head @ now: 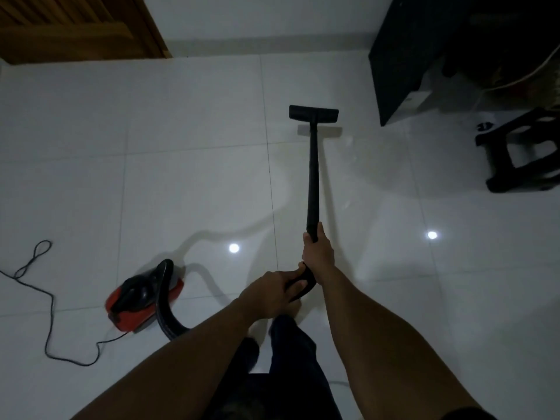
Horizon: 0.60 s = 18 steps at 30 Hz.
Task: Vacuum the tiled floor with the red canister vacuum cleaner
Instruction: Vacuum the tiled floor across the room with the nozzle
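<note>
The red and black canister vacuum cleaner (pixel 136 298) sits on the white tiled floor (pixel 181 147) at my lower left. Its black hose (pixel 163 310) curves from the canister toward my hands. The black wand (pixel 313 177) runs forward from my grip to the flat black floor nozzle (pixel 313 113), which rests on the tiles ahead. My right hand (pixel 318 250) is shut around the wand's lower end. My left hand (pixel 269 289) is shut on the curved handle (pixel 300 286) just behind it.
A black power cord (pixel 50 301) loops over the floor at the left. A wooden door (pixel 75 25) is at the back left. A dark cabinet (pixel 403 65) and a black stool (pixel 521 153) stand at the right. My legs and bare feet (pixel 291 310) are below my hands.
</note>
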Motion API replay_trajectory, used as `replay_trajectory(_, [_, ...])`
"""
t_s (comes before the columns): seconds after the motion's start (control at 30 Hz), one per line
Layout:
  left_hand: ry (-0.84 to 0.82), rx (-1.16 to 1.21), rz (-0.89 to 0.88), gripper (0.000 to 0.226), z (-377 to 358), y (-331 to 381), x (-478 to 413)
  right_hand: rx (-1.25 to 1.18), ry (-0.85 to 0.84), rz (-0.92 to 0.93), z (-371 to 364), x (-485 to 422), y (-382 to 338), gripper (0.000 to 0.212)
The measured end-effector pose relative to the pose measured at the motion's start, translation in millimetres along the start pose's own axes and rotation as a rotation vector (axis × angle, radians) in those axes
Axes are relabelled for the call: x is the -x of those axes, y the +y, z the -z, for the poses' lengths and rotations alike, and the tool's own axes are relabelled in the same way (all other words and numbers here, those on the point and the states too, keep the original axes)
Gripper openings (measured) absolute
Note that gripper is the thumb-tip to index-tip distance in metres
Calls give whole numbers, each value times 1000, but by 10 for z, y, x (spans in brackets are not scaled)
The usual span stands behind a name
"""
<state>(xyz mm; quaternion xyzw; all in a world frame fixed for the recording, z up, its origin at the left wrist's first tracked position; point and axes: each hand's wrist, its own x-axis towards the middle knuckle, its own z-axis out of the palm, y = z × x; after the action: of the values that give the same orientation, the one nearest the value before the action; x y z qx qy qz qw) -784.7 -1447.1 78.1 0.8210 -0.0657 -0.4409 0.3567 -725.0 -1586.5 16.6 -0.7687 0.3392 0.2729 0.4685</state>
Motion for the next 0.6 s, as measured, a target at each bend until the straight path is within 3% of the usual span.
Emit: replay_trajectory(0.6, [-220,-147,-147,53,-1615,-1529,2166,-170,129,-137,-1256,2326,2344,61])
